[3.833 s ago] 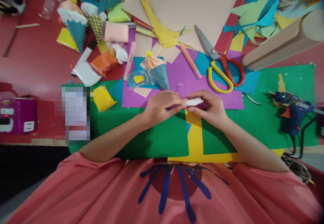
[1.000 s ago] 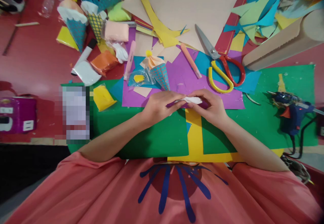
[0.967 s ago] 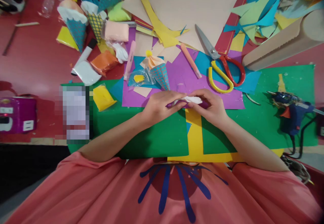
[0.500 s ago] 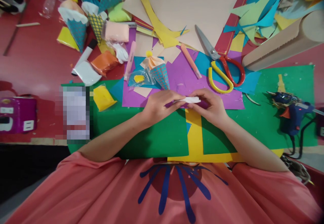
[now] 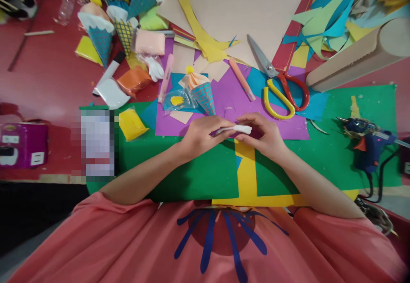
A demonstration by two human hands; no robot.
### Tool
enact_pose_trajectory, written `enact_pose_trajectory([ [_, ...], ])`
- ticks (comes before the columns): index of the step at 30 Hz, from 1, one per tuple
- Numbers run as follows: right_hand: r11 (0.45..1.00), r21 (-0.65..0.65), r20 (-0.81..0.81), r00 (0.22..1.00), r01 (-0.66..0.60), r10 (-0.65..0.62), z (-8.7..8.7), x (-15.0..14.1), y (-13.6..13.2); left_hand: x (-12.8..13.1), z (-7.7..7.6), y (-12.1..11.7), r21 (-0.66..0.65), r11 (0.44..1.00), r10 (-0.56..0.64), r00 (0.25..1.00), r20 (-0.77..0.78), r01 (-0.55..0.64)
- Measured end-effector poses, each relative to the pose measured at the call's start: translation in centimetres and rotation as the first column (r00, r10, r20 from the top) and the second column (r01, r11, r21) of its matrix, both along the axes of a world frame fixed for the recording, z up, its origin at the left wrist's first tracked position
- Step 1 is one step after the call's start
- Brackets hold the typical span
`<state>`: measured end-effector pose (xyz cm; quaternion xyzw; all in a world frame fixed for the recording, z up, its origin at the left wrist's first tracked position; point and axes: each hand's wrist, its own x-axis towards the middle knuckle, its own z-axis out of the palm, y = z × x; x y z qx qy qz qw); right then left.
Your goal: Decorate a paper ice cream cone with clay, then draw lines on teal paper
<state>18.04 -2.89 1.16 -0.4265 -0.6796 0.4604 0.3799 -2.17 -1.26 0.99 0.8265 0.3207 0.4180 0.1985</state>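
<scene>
A flattened strip of white modelling clay (image 5: 241, 128) is held between my two hands, above the near edge of the purple sheet (image 5: 224, 103). My left hand (image 5: 202, 135) pinches its left end between thumb and fingers. Around the right end curl the thumb and fingers of my right hand (image 5: 264, 135), closed on the strip. Just beyond my left hand lies a small paper ice-cream cone (image 5: 203, 95) with a blue checked body, peach top and yellow ball. Next to it is a clear bag with a yellow lump of clay (image 5: 177, 100).
Large scissors (image 5: 278, 86) with red and yellow handles lie beyond my right hand. A blue glue gun (image 5: 373, 140) rests far right, near a paper roll (image 5: 361, 54). Clay packets (image 5: 133, 124), finished cones (image 5: 99, 37) and a phone (image 5: 98, 144) are on the left.
The white clay's right end has drawn slightly left and looks thicker, and my right hand has shifted a little left with it. The left hand stays about where it was.
</scene>
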Motion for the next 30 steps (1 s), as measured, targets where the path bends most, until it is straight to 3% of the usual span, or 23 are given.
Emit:
enact_pose_trajectory([
  [6,0.998,0.062,0.062,0.998,0.023,-0.027,0.17,-0.01,-0.08,-0.08,-0.02,-0.11,-0.024,1.0,0.007,1.0,-0.016,-0.007],
  [19,0.998,0.051,0.068,0.997,0.021,-0.024,0.41,-0.01,-0.1,-0.06,-0.13,-0.17,0.007,0.999,0.031,0.999,0.014,-0.031],
  [30,1.0,-0.005,0.077,0.997,0.012,-0.012,0.43,0.11,0.0,-0.07,0.04,-0.44,-0.082,0.996,0.02,1.0,-0.01,-0.02],
])
